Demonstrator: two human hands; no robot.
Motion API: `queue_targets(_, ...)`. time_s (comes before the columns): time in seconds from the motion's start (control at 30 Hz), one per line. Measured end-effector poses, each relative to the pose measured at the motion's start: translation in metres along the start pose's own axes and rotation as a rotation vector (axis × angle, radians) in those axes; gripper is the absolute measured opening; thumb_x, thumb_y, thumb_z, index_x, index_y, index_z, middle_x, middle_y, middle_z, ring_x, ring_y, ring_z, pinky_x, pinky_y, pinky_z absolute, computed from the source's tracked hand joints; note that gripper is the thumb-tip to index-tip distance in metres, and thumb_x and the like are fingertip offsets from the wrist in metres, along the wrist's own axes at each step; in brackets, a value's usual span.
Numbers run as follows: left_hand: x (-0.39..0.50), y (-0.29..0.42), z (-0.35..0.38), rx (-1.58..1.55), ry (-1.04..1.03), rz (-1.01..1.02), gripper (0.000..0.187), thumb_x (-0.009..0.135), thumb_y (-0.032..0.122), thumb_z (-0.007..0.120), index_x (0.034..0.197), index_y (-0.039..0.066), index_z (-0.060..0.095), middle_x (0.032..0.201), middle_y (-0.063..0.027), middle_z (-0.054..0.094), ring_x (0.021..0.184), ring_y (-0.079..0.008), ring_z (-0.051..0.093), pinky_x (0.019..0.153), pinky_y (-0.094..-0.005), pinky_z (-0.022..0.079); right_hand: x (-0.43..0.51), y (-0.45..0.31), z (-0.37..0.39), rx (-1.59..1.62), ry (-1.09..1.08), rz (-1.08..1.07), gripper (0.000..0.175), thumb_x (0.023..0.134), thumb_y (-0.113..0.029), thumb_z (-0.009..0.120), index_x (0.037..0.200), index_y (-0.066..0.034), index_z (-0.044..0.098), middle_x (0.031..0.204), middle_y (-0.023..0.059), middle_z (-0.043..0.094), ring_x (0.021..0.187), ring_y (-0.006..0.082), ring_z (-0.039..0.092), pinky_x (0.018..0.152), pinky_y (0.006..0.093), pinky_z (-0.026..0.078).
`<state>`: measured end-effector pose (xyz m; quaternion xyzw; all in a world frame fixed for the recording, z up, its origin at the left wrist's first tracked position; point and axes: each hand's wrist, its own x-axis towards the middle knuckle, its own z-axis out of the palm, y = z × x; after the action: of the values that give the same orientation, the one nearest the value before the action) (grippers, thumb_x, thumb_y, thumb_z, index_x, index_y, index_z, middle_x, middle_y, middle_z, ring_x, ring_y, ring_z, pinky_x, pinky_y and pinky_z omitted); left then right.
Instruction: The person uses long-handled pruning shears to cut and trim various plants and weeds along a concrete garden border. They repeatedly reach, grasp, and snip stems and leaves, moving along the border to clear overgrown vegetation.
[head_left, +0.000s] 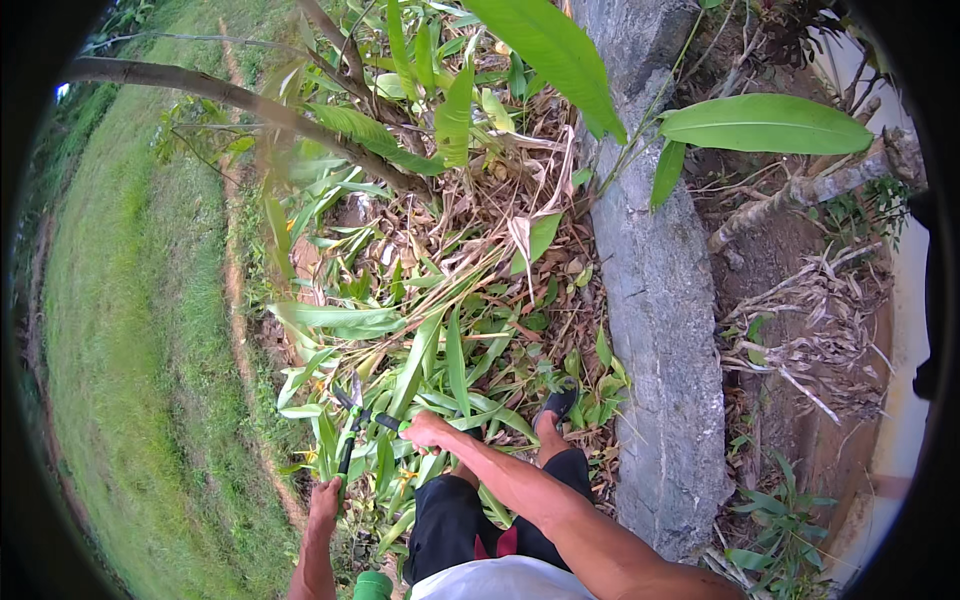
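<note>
I hold a pair of hedge shears (355, 414) with black and green handles, one handle in each hand. My left hand (326, 501) is closed around the lower handle. Around the other handle, to the right and higher up, wraps my right hand (426, 433). The handles stand apart, and the short blades (357, 388) point away from me among broad green leaves. Cut leafy stems (439, 296) lie across the ground just beyond the blades. Whether a stem sits between the blades is too small to tell.
A rough concrete wall (660, 337) runs along my right. Bare branches (225, 94) reach across the upper left, and a large leaf (765, 124) overhangs the wall. Dry leaf litter (480, 202) covers the ground ahead. My shoe (561, 399) stands among leaves; a grassy slope (150, 300) lies left.
</note>
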<state>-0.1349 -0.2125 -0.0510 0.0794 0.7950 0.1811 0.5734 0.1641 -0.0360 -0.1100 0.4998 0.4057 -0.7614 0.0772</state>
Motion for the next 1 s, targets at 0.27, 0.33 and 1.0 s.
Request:
queue_targets(0.27,-0.060,-0.022,0.011,0.346,-0.107,-0.047,0.038,0.101,0.033,0.068,0.104,-0.004,0.072,0.075,-0.0095,0.069,0.056,-0.0151,0.061,0.049,-0.0294,0.050,-0.060,0.066,-0.011,0.083,-0.106,0.235,0.028,0.098,-0.033,0.067,0.091,-0.0065,0.068,0.067,0.0040,0.063,0.048,0.0143,0.055,0.040,0.0329,0.039)
queue_targets(0.33,-0.038,-0.017,0.050,0.430,-0.139,0.040,0.041,0.101,0.034,0.068,0.107,-0.007,0.071,0.077,-0.0102,0.070,0.061,-0.0166,0.064,0.054,-0.0303,0.052,-0.095,0.092,-0.036,0.165,0.011,0.207,0.029,0.098,-0.034,0.069,0.094,-0.0055,0.067,0.072,0.0039,0.064,0.050,0.0136,0.056,0.040,0.0322,0.039)
queue_targets(1.0,0.115,0.322,0.426,0.920,-0.167,0.609,0.053,0.103,0.040,0.062,0.124,-0.008,0.064,0.081,-0.0119,0.071,0.063,-0.0182,0.068,0.066,-0.0370,0.054,-0.076,0.071,-0.307,0.873,0.634,-0.230,0.021,0.100,-0.026,0.067,0.107,-0.0062,0.065,0.074,0.0014,0.060,0.053,0.0126,0.054,0.041,0.0302,0.040)
